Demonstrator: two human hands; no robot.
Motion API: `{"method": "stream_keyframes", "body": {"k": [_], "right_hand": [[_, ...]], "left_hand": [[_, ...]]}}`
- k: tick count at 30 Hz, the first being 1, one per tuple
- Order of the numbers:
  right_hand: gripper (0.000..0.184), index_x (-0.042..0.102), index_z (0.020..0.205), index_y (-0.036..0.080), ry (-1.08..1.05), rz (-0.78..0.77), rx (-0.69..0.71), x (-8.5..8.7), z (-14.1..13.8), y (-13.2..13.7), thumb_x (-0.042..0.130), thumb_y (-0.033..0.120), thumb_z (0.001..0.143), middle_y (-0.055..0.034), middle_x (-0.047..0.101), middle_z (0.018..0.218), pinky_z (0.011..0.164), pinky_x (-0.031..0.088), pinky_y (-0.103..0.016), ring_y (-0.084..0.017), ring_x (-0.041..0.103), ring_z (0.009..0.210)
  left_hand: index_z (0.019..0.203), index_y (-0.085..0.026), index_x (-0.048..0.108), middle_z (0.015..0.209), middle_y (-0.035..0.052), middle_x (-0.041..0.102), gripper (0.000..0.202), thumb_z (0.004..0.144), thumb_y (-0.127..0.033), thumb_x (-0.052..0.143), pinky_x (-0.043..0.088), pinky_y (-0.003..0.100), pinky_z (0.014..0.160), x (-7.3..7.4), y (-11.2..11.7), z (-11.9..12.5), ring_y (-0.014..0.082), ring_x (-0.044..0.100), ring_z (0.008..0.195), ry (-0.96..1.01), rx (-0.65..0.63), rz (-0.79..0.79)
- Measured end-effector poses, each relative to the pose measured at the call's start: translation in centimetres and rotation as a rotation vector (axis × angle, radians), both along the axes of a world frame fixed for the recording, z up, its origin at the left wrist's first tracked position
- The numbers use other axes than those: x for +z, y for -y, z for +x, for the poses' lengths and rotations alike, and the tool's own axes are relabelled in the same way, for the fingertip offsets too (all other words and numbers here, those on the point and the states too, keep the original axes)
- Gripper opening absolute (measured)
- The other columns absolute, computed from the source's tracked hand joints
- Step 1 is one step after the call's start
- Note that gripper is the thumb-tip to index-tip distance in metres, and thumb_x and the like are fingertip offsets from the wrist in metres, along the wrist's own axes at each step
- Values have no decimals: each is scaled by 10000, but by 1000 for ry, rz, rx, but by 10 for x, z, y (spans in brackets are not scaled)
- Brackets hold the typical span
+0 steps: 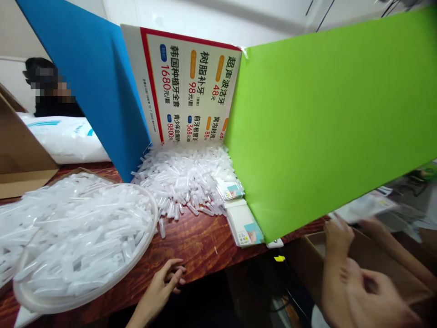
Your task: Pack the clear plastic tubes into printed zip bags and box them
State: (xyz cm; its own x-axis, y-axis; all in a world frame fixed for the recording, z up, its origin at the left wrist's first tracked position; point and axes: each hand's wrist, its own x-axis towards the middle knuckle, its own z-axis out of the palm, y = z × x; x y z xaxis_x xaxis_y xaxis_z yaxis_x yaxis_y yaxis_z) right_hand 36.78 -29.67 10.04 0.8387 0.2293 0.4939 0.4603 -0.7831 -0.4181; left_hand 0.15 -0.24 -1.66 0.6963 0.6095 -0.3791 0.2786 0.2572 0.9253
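Note:
My left hand (164, 283) is over the table's front edge, its fingers loosely bent and apart, with nothing visible in them. Right of the basin, a small plastic tube (161, 228) lies by itself, and a heap of similar white tubes (191, 175) spreads behind it. Stacked picture cards in clear sleeves (244, 223) lie along the green board. At the lower right is a blurred hand, seemingly my right hand (373, 294), with curled fingers; I cannot make out anything in it. It overlaps another person's forearm (334, 278).
A round basin (155, 214) full of tubes stands at left. Blue (102, 82), printed (191, 91) and green (324, 118) boards surround the heap. Another person's hands (337, 232) work over a cardboard box (317, 243). A person (51, 105) sits behind a white sack (71, 141).

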Motion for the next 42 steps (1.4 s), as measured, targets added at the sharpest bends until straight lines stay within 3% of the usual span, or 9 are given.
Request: {"method": "stream_keyframes", "body": {"k": [2,6,9,13,20,25,30,36,42], "right_hand": [[335,633,731,289,-77,13,112,-8,-29,-35,554,578,879,-74,648,581,502,421,-370,-241,576,480],[285,703,1027,227,-106,-78,650,-47,-59,-102,468,361,939,-95,762,1022,688,576,-336,-229,723,757],[426,665,1257,195,42,-198,675,-83,-52,-123,409,191,916,-106,708,1278,783,602,-348,-253,733,1018],[365,741,1158,187,146,-273,700,-111,-37,-118,441,189,951,-101,773,1140,840,599,-338,-250,748,1002],[341,788,1045,241,99,-258,679,-91,-30,-112,455,273,977,-43,799,1064,634,598,-317,-240,777,833],[292,770,1140,229,165,129,599,-69,-87,-141,520,216,990,-104,785,1083,918,577,-408,-276,755,959],[304,734,1206,307,-208,-10,1392,-76,-155,-202,546,233,979,-71,752,1187,866,606,-362,-256,732,1032],[312,706,1151,182,-197,-34,873,-92,-113,-281,443,204,985,-152,687,1182,810,566,-410,-266,699,908],[237,685,971,164,-216,-10,905,-103,-97,-291,463,246,970,-156,695,988,895,492,-502,-316,631,944]], "left_hand": [[1210,-201,598,1141,134,707,647,837,-730,591,571,345,724,1,2,1,266,704,939,-5,4,15],[1207,-208,622,1114,126,737,584,875,-686,581,562,336,747,6,10,-2,269,695,978,5,4,59],[1229,-216,628,1129,119,737,552,901,-656,567,554,328,760,11,13,-5,250,693,954,4,2,82],[1225,-217,639,1121,118,738,552,901,-657,564,545,311,736,14,13,-5,239,691,922,11,17,84],[1217,-195,647,1102,122,735,543,925,-641,544,536,309,747,13,14,15,228,688,911,79,-14,59],[1268,-185,628,1222,170,709,706,849,-748,560,546,384,876,20,17,40,281,684,1058,249,67,-110],[1158,-140,659,1110,151,764,722,789,-761,633,550,400,891,14,2,49,292,722,977,314,442,-251],[841,-132,686,736,67,768,595,656,-683,810,534,304,643,17,-12,6,228,702,657,218,538,-189],[909,-132,719,737,34,736,502,790,-619,742,476,236,613,29,-3,-27,155,638,627,207,368,-186]]}}
